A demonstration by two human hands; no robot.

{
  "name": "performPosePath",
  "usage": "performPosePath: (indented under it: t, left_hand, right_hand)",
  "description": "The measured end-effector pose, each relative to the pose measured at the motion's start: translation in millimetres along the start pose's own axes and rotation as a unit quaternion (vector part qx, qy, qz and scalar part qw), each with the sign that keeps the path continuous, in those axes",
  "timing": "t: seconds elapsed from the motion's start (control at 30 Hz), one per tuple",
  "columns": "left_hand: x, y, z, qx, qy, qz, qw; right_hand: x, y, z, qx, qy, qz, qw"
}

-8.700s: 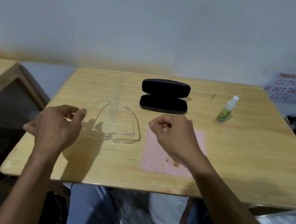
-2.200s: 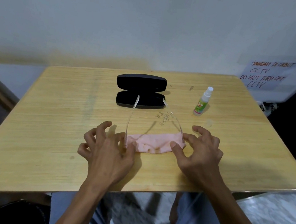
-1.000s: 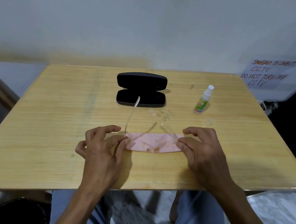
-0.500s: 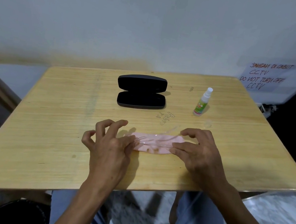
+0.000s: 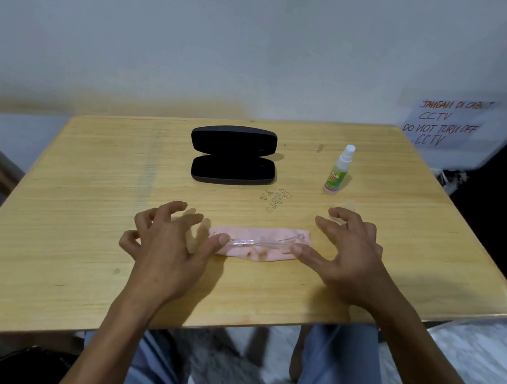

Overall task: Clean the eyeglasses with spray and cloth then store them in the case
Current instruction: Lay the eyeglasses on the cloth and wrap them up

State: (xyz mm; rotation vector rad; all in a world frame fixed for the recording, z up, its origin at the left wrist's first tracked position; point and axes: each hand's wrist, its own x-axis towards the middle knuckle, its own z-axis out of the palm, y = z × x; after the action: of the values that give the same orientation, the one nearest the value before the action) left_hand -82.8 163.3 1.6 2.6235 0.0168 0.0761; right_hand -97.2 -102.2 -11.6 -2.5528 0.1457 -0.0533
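Both hands spread over folded glasses.
Left hand (image 5: 171, 245) and right hand (image 5: 350, 256), fingers wide, thumbs touching clear eyeglasses (image 5: 260, 243) on pink cloth (image 5: 253, 253); black case (image 5: 233, 155) lies open.

A plain back room or utility corner rather than a lived-in home: a bare wooden table (image 5: 83, 201) pushed against an unpainted, stained white wall (image 5: 201, 40), with a handwritten paper notice (image 5: 445, 122) taped up reading "JANGAN DI CABUT CCTV / DO NOT TURN OFF CCTV"

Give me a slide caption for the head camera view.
Clear folded eyeglasses lie on pink cloth between spread hands, before an open black case.
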Motion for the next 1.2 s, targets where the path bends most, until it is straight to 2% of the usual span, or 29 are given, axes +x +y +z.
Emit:
performPosePath:
  t: [0.17,0.47,0.7,0.93,1.2]
  left_hand:
    - [0,3,0,-0.007,-0.052,-0.017,0.998]
    - [-8,0,-1,-0.072,-0.041,-0.021,0.996]
    - [-6,-6,0,0.001,-0.084,-0.004,0.996]
    - [-7,-3,5,-0.041,-0.056,-0.006,0.998]
    - [-11,-6,8,0.036,0.005,0.071,0.997]
  right_hand:
    - [0,-2,4,0.018,0.004,0.0,1.0]
    - [-2,-6,8,0.065,0.029,0.006,0.997]
    - [1,-6,2,0.02,-0.012,0.002,1.0]
    - [0,-3,5,0.086,0.006,-0.001,0.996]
    - [-6,1,14,0.106,0.064,-0.049,0.991]
